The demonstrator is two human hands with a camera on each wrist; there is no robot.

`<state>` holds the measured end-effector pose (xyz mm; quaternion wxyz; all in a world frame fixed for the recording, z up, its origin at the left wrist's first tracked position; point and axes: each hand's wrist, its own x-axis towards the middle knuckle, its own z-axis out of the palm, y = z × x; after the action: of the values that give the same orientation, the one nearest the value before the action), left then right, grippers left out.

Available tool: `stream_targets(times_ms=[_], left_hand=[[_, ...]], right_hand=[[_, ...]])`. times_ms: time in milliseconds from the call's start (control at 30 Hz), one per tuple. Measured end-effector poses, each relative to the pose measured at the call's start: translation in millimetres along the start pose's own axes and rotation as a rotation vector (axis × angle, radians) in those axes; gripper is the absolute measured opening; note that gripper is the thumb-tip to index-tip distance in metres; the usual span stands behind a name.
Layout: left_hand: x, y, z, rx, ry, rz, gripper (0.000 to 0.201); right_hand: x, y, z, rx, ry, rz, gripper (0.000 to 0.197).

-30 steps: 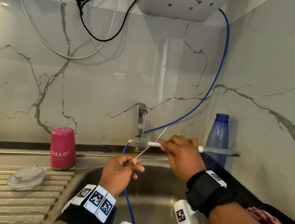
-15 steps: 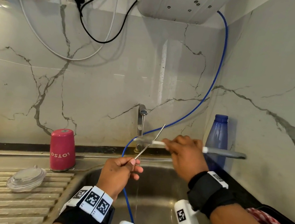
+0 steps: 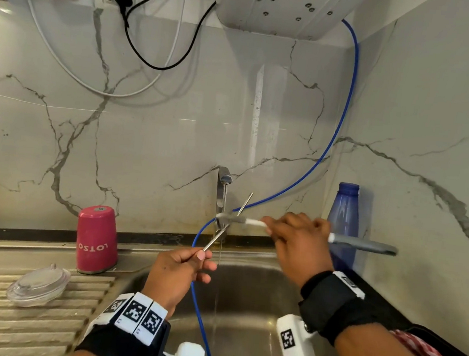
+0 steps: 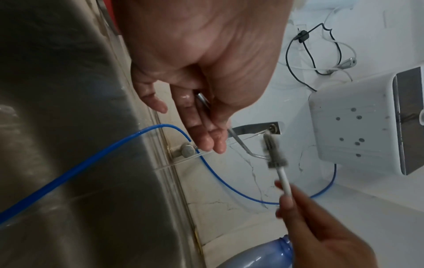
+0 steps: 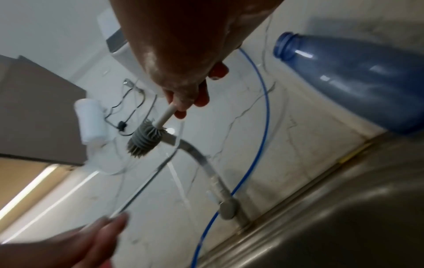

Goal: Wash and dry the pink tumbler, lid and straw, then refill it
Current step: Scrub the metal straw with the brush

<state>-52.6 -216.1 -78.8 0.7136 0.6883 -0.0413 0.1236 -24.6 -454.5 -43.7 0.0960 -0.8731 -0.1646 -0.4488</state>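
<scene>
My left hand [image 3: 202,256] pinches the lower end of the thin metal straw [image 3: 231,220], which slants up to the right under the tap [image 3: 223,186]. My right hand [image 3: 268,226] grips a long brush by its white shaft; its grey bristled head [image 3: 225,218] lies against the straw. In the wrist views the brush head [image 4: 273,150] [image 5: 144,139] touches the straw [image 4: 238,143] [image 5: 146,183] near its bend. The pink tumbler [image 3: 97,239] stands upside down on the sink ledge at left. The clear lid [image 3: 38,285] lies on the ribbed drainboard.
A thin stream of water runs from the tap into the steel sink [image 3: 242,334]. A blue hose [image 3: 329,146] hangs down the wall into the basin. A blue bottle [image 3: 344,224] stands at the back right, behind my right hand. A white appliance [image 3: 285,9] hangs above.
The brush head has shifted a little to the right across the straw. My left hand has kept its pinch and the straw now points slightly more upward.
</scene>
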Motion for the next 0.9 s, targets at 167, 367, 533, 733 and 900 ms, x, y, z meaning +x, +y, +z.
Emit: stream_targets(times_ms=[167, 367, 533, 733, 900], left_hand=[[-1.2, -2.2, 5.5, 0.024, -0.051, 0.014, 0.019], [-0.1, -4.7, -0.6, 0.084, -0.052, 0.005, 0.021], [-1.7, -2.1, 5.5, 0.066, -0.05, 0.014, 0.021], [1.6, 4.1, -3.4, 0.026, -0.002, 0.03, 0.025], [1.8, 3.6, -6.4, 0.069, -0.02, 0.047, 0.027]], right_hand=[[1.1, -23.0, 11.7, -0.027, -0.075, -0.146, 0.035], [1.3, 18.9, -3.2, -0.109, -0.1, 0.159, 0.032], [-0.7, -22.9, 1.8, -0.025, -0.163, -0.015, 0.031], [0.7, -22.1, 2.7, -0.006, -0.201, -0.027, 0.032], [2.3, -2.7, -9.2, -0.053, -0.061, 0.033, 0.029]])
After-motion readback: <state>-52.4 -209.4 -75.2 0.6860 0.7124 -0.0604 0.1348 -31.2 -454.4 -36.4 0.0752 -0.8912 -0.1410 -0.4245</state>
